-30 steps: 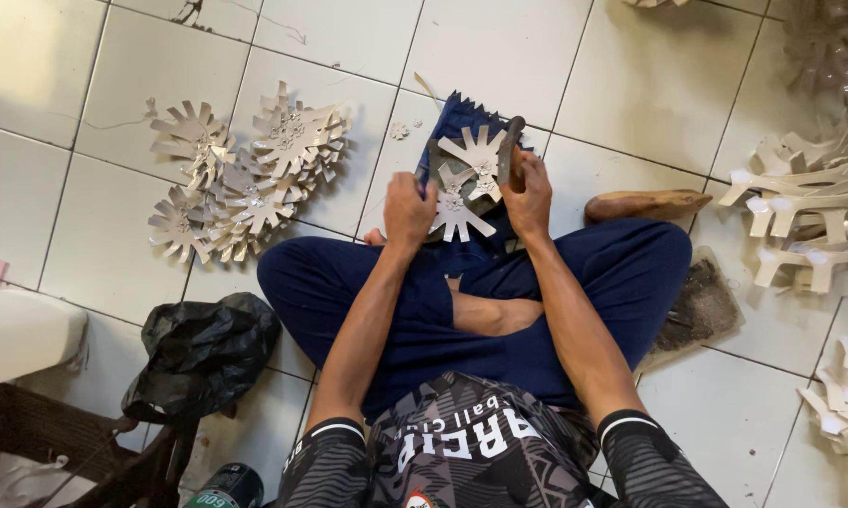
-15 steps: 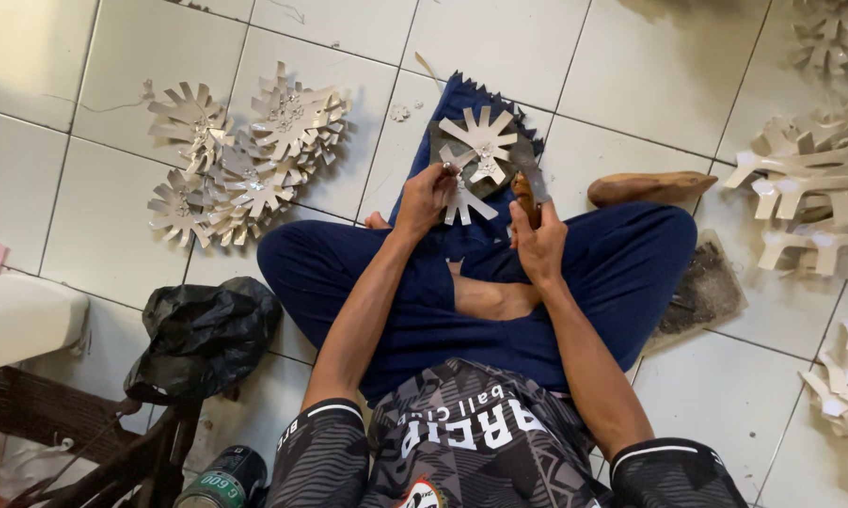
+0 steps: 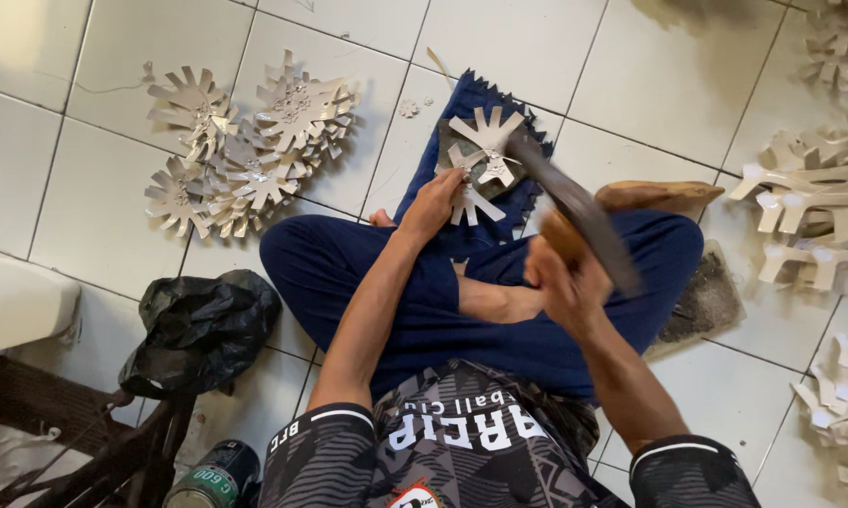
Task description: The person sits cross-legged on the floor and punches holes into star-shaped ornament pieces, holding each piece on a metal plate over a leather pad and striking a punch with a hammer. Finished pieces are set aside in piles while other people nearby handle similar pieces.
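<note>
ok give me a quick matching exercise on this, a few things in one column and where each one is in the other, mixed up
Things:
1. hammer
2. black plastic bag
3. pile of cut-out star shapes
4. blue cloth

Places:
A. on the tiles to the left of the person's knee
B. spread on the floor under the star piece being worked on
C. in the right hand, raised
D. on the tiles at upper left

Pairs: 1-C, 2-A, 3-D, 4-B

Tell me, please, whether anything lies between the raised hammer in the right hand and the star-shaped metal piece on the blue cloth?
Nothing visible does. The hammer in the right hand is raised above the star-shaped metal piece, with only open air between. The left hand steadies the piece at its near edge, beside the striking path rather than across it.
</note>
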`<state>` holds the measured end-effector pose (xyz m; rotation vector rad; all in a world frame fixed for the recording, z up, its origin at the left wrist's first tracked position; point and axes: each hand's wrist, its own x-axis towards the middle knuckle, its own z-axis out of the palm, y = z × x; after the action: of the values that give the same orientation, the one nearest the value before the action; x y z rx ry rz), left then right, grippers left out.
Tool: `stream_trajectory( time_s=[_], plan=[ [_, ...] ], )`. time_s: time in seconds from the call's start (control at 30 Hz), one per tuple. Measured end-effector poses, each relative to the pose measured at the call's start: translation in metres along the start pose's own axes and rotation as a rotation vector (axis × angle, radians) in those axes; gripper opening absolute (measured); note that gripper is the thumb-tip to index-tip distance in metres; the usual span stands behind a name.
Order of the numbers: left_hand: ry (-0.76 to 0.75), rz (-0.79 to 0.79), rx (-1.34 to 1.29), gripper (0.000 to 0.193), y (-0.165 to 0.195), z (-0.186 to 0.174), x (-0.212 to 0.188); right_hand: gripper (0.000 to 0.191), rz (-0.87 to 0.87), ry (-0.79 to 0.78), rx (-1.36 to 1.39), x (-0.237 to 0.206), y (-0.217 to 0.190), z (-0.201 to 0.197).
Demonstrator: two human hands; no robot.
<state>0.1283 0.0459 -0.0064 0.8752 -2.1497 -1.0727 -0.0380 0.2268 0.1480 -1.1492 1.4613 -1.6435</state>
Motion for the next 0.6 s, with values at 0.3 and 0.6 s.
stream_trajectory(
  time_s=[0.3, 0.6],
  plan=[
    [0.096, 0.173, 0.124, 0.025, -0.014, 0.008, 0.001, 0.039, 0.214, -0.206, -0.712, -0.013, 0.091, 0.007],
    [0.145, -0.141, -0.231, 0.018, -0.002, -0.002, 0.002, 0.038, 0.142, 0.009, -0.638, -0.009, 0.064, 0.000]
  ],
)
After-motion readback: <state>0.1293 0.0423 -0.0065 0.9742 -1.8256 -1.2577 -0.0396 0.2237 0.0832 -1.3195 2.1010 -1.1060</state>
